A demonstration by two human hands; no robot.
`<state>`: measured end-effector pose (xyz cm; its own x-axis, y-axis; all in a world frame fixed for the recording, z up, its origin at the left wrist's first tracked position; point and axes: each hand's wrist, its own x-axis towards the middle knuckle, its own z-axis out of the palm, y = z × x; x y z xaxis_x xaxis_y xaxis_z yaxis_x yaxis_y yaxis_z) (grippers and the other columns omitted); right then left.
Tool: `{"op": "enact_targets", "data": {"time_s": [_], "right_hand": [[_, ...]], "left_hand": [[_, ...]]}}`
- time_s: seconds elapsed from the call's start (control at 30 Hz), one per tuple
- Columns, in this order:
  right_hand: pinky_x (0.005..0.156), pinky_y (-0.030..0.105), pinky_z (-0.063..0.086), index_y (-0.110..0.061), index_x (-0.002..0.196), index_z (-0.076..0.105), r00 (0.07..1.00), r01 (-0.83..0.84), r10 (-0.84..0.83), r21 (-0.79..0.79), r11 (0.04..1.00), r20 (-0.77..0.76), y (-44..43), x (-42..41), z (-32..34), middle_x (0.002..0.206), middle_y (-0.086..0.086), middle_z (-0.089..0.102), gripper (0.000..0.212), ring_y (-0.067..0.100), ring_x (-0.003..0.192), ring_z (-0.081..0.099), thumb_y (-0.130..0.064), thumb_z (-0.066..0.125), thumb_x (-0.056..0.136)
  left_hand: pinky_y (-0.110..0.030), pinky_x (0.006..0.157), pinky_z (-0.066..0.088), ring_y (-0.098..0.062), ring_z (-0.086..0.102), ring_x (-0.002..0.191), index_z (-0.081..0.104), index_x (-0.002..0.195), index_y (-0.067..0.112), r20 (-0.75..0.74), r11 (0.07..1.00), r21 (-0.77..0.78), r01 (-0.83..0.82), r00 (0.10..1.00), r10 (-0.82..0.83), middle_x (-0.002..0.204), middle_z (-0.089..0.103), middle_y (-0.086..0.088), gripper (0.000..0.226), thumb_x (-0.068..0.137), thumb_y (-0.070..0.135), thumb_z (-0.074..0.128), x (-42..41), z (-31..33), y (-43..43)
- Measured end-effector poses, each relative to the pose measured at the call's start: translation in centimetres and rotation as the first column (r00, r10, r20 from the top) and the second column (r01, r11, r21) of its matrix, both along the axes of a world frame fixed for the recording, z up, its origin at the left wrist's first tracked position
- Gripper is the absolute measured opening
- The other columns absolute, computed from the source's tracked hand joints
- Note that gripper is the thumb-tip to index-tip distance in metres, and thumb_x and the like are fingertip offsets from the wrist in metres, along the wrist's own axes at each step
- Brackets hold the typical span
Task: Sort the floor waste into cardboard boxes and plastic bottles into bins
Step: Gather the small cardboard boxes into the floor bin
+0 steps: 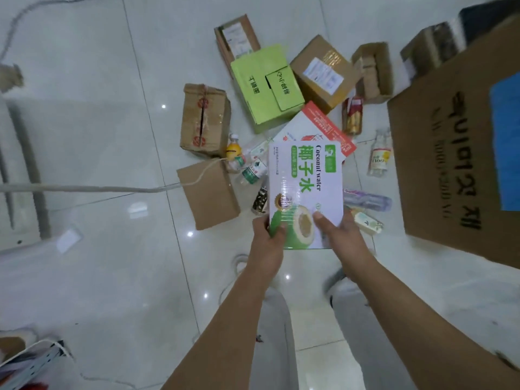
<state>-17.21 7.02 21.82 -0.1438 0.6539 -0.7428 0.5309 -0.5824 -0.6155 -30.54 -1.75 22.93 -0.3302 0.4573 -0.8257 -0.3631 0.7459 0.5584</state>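
Observation:
I hold a white coconut water box [305, 181] with green print above the floor. My left hand [268, 237] grips its near left corner and my right hand [342, 235] grips its near right corner, thumbs on top. Under and beyond it lie a white and red box [323, 128], a lime green box [264, 88] and several brown cardboard boxes [204, 119]. Plastic bottles lie around: green-labelled ones [250, 170], an orange-capped one [235, 149], a red-labelled one [352, 115], a clear one [380, 156] and a purple one [368, 199].
A large open brown carton [450, 153] with a blue patch stands at the right. A flat brown cardboard piece [209, 192] lies left of the held box. A grey cable [84, 189] runs across the tiled floor. A metal rack corner [31, 361] shows at bottom left.

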Motion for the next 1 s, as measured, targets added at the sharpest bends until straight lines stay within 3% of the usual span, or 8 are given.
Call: {"op": "enact_targets", "data": {"time_s": [0.1, 0.23, 0.33, 0.57, 0.7, 0.77, 0.87, 1.0], "right_hand": [[0.082, 0.031, 0.055, -0.030, 0.126, 0.057, 0.997, 0.067, -0.064, 0.065, 0.996, -0.043, 2.5, 2.1, 0.4, 0.116, -0.009, 0.068, 0.036, 0.011, 0.102, 0.066, -0.032, 0.068, 0.091], [0.089, 0.046, 0.057, -0.031, 0.129, 0.051, 0.984, 0.175, -0.166, 0.166, 0.970, -0.070, 4.8, 4.6, 0.5, 0.118, -0.008, 0.066, 0.054, 0.015, 0.107, 0.065, -0.040, 0.076, 0.081], [0.093, 0.041, 0.055, -0.034, 0.133, 0.046, 0.968, 0.250, -0.234, 0.257, 0.934, -0.093, 7.0, 7.8, 2.9, 0.120, -0.015, 0.063, 0.063, 0.006, 0.109, 0.062, -0.045, 0.075, 0.078], [0.103, 0.040, 0.049, -0.033, 0.147, 0.034, 0.929, 0.370, -0.330, 0.468, 0.803, -0.169, 18.7, 17.5, 13.4, 0.140, -0.012, 0.051, 0.082, 0.007, 0.128, 0.051, -0.053, 0.073, 0.078], [0.105, 0.042, 0.048, -0.037, 0.151, 0.024, 0.912, 0.398, -0.369, 0.591, 0.701, -0.178, 25.4, 23.3, 19.9, 0.150, -0.010, 0.039, 0.086, 0.010, 0.138, 0.041, -0.055, 0.070, 0.080], [0.102, 0.033, 0.051, -0.038, 0.150, 0.024, 0.893, 0.440, -0.396, 0.594, 0.673, -0.213, 27.8, 27.0, 21.7, 0.150, -0.011, 0.039, 0.082, 0.007, 0.135, 0.042, -0.050, 0.069, 0.083], [0.087, 0.003, 0.046, -0.036, 0.148, 0.031, 0.854, 0.503, -0.472, 0.580, 0.641, -0.219, 29.4, 32.8, 22.1, 0.141, -0.013, 0.048, 0.072, -0.001, 0.123, 0.050, -0.041, 0.069, 0.087], [0.083, 0.009, 0.050, -0.032, 0.144, 0.039, 0.756, 0.630, -0.610, 0.516, 0.580, -0.237, 27.8, 38.4, 19.0, 0.129, -0.011, 0.058, 0.057, -0.002, 0.113, 0.058, -0.035, 0.064, 0.093]], "left_hand": [[-0.013, 0.077, 0.043, 0.004, 0.053, 0.096, 0.037, 0.134, 0.013, -0.038, 0.999, 0.051, -0.014, 0.999, 0.016, 0.113, 0.053, 0.008, 0.040, 0.098, 0.024, 0.052, 2.3, 0.2, 3.3], [-0.014, 0.072, 0.046, -0.003, 0.056, 0.096, 0.038, 0.130, 0.017, -0.081, 0.997, 0.031, -0.073, 0.994, 0.076, 0.115, 0.055, 0.004, 0.043, 0.095, 0.036, 0.054, 5.9, 0.6, 7.9], [-0.006, 0.063, 0.046, 0.001, 0.055, 0.094, 0.038, 0.126, 0.022, -0.108, 0.994, 0.064, -0.089, 0.990, 0.096, 0.107, 0.055, 0.011, 0.041, 0.094, 0.043, 0.053, 9.6, 2.5, 12.0], [-0.026, 0.090, 0.051, -0.006, 0.060, 0.109, 0.038, 0.132, 0.025, -0.117, 0.956, 0.292, -0.007, 0.992, 0.043, 0.126, 0.057, 0.004, 0.050, 0.092, 0.053, 0.050, 19.8, 11.1, 25.2], [-0.035, 0.109, 0.040, -0.011, 0.045, 0.131, 0.022, 0.150, 0.030, -0.158, 0.912, 0.403, 0.077, 0.987, -0.014, 0.151, 0.037, 0.005, 0.073, 0.089, 0.062, 0.047, 25.4, 16.3, 33.2], [-0.029, 0.109, 0.035, -0.007, 0.039, 0.132, 0.018, 0.152, 0.031, -0.205, 0.893, 0.414, 0.176, 0.974, -0.097, 0.152, 0.032, 0.009, 0.071, 0.092, 0.061, 0.042, 28.9, 18.0, 36.1], [-0.024, 0.104, 0.040, -0.006, 0.047, 0.126, 0.024, 0.148, 0.034, -0.213, 0.849, 0.425, 0.313, 0.947, -0.242, 0.139, 0.046, 0.013, 0.059, 0.096, 0.055, 0.041, 34.5, 18.0, 38.2], [-0.040, 0.106, 0.044, -0.013, 0.053, 0.123, 0.036, 0.141, 0.024, -0.225, 0.810, 0.336, 0.481, 0.876, -0.427, 0.134, 0.055, 0.003, 0.054, 0.096, 0.051, 0.045, 40.4, 15.1, 38.1]]}}
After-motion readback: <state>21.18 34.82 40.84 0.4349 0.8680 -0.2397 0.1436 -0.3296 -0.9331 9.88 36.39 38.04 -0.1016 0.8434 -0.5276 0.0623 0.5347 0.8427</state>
